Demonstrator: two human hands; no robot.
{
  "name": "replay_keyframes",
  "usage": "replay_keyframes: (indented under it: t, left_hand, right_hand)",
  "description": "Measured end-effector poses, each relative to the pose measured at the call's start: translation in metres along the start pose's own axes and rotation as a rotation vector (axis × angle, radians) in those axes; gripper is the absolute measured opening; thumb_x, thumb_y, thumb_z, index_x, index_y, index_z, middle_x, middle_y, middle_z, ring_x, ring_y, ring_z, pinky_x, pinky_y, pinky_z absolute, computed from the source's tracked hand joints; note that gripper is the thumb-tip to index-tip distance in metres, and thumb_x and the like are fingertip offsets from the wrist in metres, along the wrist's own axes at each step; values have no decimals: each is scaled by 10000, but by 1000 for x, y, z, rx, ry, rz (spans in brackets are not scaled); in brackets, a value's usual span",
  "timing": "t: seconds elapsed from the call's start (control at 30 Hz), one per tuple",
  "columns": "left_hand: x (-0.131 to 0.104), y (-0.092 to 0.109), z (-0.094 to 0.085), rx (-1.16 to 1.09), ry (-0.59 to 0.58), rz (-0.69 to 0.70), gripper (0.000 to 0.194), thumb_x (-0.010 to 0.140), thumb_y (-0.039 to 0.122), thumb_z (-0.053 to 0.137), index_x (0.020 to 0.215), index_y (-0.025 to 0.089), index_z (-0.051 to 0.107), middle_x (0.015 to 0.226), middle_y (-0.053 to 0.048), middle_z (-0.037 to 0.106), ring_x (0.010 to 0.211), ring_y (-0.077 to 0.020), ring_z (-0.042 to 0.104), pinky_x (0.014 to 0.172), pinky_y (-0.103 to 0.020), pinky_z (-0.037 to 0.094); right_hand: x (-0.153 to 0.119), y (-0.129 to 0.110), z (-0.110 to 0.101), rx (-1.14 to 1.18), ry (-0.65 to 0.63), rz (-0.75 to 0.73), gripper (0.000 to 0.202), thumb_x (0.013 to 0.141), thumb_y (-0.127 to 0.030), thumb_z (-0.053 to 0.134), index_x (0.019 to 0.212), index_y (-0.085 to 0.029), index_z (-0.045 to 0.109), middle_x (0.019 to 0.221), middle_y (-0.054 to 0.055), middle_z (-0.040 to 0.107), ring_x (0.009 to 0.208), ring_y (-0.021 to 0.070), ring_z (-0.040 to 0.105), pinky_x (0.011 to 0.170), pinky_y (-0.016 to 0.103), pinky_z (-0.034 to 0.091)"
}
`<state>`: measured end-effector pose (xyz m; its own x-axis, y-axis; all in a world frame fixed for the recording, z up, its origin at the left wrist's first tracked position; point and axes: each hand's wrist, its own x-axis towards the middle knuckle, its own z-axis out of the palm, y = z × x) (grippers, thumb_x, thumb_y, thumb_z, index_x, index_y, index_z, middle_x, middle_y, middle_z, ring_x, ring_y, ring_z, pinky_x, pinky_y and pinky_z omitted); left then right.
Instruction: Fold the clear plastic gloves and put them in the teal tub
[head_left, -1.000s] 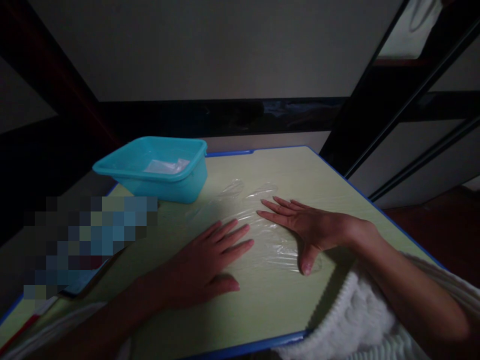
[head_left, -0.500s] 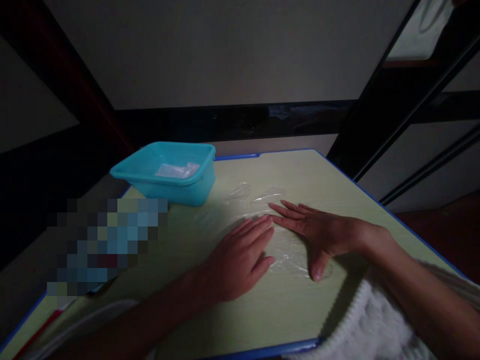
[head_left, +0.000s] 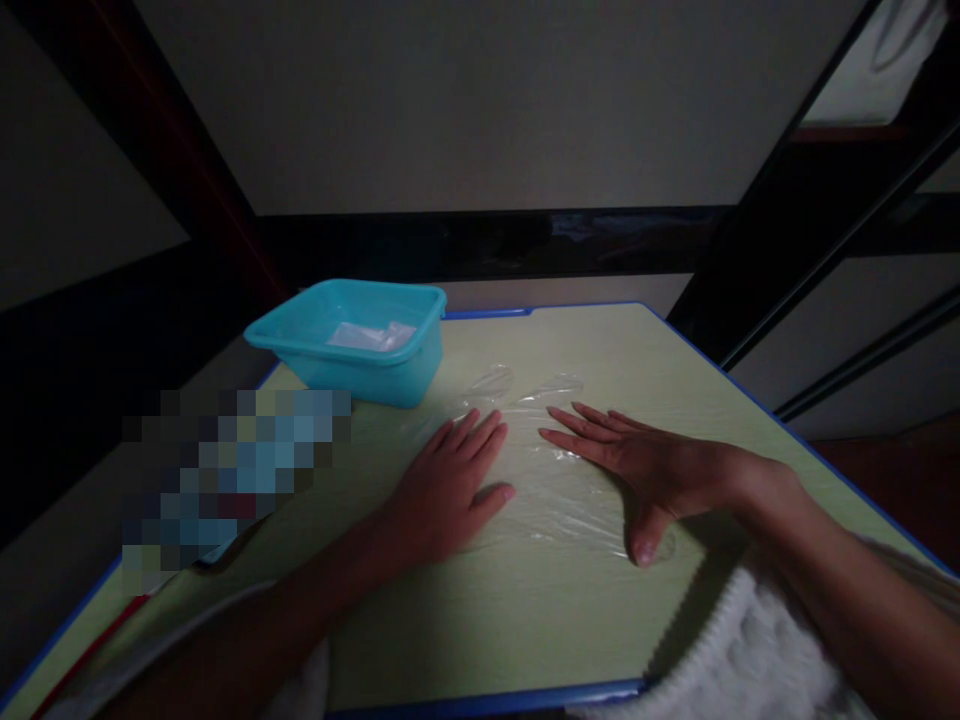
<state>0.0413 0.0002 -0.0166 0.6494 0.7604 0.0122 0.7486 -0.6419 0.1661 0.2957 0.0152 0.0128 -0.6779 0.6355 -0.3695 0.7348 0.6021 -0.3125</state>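
Clear plastic glove point(head_left: 551, 480) flat under palms

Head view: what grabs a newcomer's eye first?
Two bare hands pressed flat, palms down, mid-table: the left hand and right hand both lie on a clear plastic sheet spread over the pale green table. Next comes the bright teal tub at the table's far left corner, with something pale and clear inside.
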Motion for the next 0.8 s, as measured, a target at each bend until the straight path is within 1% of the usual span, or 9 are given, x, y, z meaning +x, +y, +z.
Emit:
replay_keyframes:
  t: [0.2,0.3,0.4,0.5,0.57,0.63,0.67,0.73,0.8]
  left_hand:
    - [-1,-21,0,60,25,-78,597,912,409,368,1404,81,281,1492,-125,233,1377,-282,197,1093,-468,243]
    - [-1,-28,-2,78,15,-101,594,913,393,365,1399,61,285,1488,-141,235,1372,-280,211,1097,-466,239]
    - [-1,-31,-4,72,15,-123,570,908,347,367,1382,36,309,1477,-163,251,1370,-276,221,1100,-468,235]
    - [1,-24,-4,43,98,-141,526,898,292,353,1339,4,361,1459,-199,275,1365,-282,233,1092,-491,246]
    - [2,-14,-2,8,191,-100,503,888,246,340,1331,9,363,1459,-200,275,1368,-271,227,1092,-491,252]
    - [3,-2,0,-37,231,8,510,878,213,349,1350,20,333,1469,-189,259,1376,-237,210,1106,-440,252]
    - [4,4,2,-56,231,72,508,873,198,357,1351,29,335,1469,-180,267,1379,-219,199,1112,-411,248]
    - [4,14,5,-84,169,182,507,868,212,394,1346,53,349,1471,-163,278,1382,-206,192,1115,-383,249]
    - [4,20,7,-86,95,230,511,880,244,407,1356,70,339,1475,-151,275,1379,-204,205,1115,-381,242]
  right_hand:
    - [0,0,0,4,5,20,1206,484,-608,752,1458,-225,154,1531,113,6,1373,374,-22,1092,563,66]
    - [1,-1,-1,12,-24,35,1218,477,-602,758,1460,-237,139,1533,95,-30,1370,376,-47,1093,562,42]
    - [2,-1,-2,10,-54,40,1250,459,-597,767,1463,-231,117,1529,95,-66,1364,388,-70,1087,574,28]
    - [2,-3,-3,-18,-68,51,1250,472,-589,763,1464,-215,101,1523,101,-83,1364,379,-81,1087,571,30]
    - [2,-5,-4,-45,-82,62,1243,485,-580,761,1465,-206,94,1520,102,-90,1366,361,-91,1094,554,29]
    - [2,-7,-5,-66,-95,78,1244,488,-570,764,1465,-203,87,1519,103,-90,1368,346,-95,1099,539,29]
    - [2,-7,-5,-72,-99,86,1249,486,-565,767,1464,-202,81,1518,105,-89,1369,341,-95,1101,533,29]
    - [2,-8,-6,-78,-109,97,1264,482,-560,771,1464,-194,65,1516,112,-92,1370,333,-94,1104,521,27]
    - [2,-8,-6,-80,-117,98,1265,488,-563,767,1463,-184,55,1513,117,-102,1371,326,-95,1106,512,26]
